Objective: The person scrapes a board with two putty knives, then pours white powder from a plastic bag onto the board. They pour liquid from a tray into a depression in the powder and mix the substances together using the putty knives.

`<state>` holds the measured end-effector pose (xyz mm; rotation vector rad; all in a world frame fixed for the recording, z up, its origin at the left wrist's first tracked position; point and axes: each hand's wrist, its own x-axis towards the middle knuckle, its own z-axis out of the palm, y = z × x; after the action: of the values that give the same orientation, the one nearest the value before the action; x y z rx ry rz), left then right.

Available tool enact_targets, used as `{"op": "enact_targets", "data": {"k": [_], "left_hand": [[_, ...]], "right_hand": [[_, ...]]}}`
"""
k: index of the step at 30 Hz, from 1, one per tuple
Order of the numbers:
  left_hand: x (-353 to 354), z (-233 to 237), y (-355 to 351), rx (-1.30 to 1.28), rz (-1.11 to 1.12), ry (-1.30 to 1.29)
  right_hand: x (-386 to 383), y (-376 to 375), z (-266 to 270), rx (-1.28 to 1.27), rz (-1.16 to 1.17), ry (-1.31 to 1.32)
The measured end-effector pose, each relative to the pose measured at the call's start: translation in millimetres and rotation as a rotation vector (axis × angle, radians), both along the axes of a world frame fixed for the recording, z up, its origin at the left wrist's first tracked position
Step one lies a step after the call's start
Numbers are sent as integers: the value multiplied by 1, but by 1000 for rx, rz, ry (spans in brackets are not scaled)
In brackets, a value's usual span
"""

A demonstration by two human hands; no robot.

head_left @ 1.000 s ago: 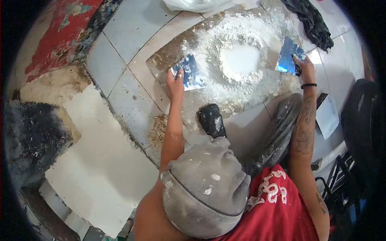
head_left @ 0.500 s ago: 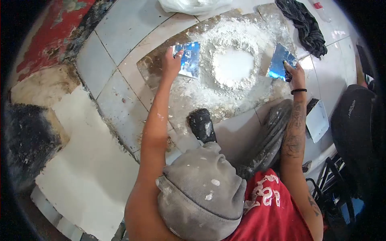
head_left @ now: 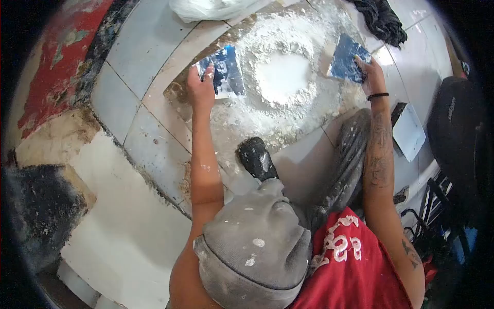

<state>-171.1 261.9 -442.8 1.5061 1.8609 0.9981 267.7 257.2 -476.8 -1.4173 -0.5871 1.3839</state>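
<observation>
My left hand (head_left: 202,87) is closed on a flat blue plate (head_left: 227,72) with white smears, at the left side of a ring of white powder (head_left: 245,56). Inside the ring lies a smooth white pool (head_left: 282,77). On the right side of the ring, my right hand (head_left: 371,74) grips a second blue plate (head_left: 348,57), its thumb on the upper face. Both plates are tilted over a worn, powder-covered board (head_left: 177,92) on the tiled floor.
A white plastic bag (head_left: 206,9) lies beyond the board, and a dark cloth (head_left: 380,21) at the top right. A black shoe (head_left: 256,157) is near the board's front edge. A pale rectangular panel (head_left: 409,133) rests beside my right forearm.
The view has shifted, so the board and ring appear further left and higher. Both hands still hold their plates, which are turned at slightly different angles.
</observation>
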Motion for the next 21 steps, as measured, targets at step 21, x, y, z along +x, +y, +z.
{"op": "enact_targets", "data": {"k": [21], "left_hand": [[68, -1, -173, -284, 259, -753]], "right_hand": [[-18, 1, 25, 2, 13, 199]]}}
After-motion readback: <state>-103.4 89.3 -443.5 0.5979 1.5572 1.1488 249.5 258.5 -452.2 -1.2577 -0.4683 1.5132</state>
